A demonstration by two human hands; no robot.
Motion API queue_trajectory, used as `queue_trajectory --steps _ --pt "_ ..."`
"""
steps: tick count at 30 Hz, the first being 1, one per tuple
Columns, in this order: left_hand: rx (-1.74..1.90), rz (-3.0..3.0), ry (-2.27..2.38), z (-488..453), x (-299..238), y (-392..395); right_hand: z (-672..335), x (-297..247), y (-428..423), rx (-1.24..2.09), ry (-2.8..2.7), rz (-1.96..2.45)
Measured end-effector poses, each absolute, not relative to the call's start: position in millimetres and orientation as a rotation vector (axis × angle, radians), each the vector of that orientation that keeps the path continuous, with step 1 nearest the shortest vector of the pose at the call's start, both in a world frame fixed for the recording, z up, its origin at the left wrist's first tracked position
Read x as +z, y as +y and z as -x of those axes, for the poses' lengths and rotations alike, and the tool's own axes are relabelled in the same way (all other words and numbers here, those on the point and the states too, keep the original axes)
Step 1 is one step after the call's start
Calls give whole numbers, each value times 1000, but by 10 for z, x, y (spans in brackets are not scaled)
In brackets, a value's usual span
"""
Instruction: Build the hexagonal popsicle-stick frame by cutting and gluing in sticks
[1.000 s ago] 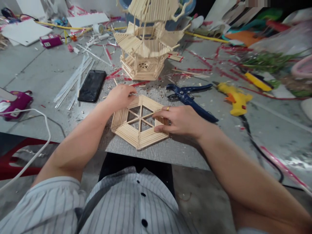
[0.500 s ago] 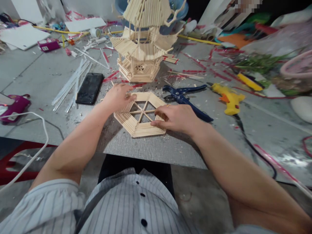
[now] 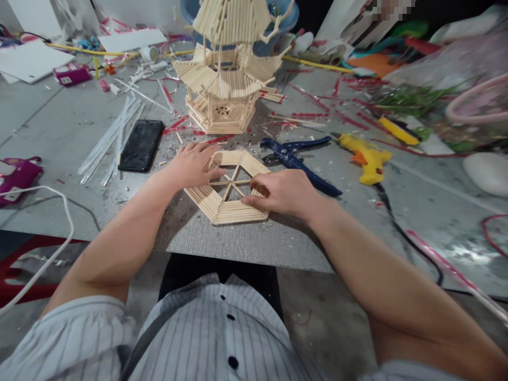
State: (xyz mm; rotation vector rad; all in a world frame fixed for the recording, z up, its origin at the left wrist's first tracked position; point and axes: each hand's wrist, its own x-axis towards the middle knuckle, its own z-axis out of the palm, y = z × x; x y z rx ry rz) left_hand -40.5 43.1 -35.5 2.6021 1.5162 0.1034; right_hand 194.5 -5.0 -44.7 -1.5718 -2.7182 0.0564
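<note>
A flat hexagon frame of pale wooden sticks (image 3: 228, 209) with thin spokes lies on the grey mat (image 3: 238, 243) near the table's front edge. My left hand (image 3: 192, 164) rests on its left side, fingers laid flat across the sticks. My right hand (image 3: 280, 191) sits on its right side, fingers curled and pinching the frame's edge. Behind the frame stands a tiered pagoda model of the same sticks (image 3: 226, 69).
Blue cutting pliers (image 3: 297, 159) and a yellow glue gun (image 3: 363, 156) with a black cord lie right of the frame. A black phone (image 3: 141, 144) and white strips (image 3: 113, 135) lie to the left. Red scraps, green stems and a white cable (image 3: 59, 227) clutter the table.
The hexagon frame has been turned on the mat between both hands. My left hand slid from the frame's far corner onto its left side, fingers now flatter.
</note>
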Motion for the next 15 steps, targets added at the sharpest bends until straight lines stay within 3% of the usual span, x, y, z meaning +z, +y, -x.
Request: queue_trajectory --steps 15 --pt "159 -2736 1594 398 -369 467 -1976 -399 -36 288 -2683 1379"
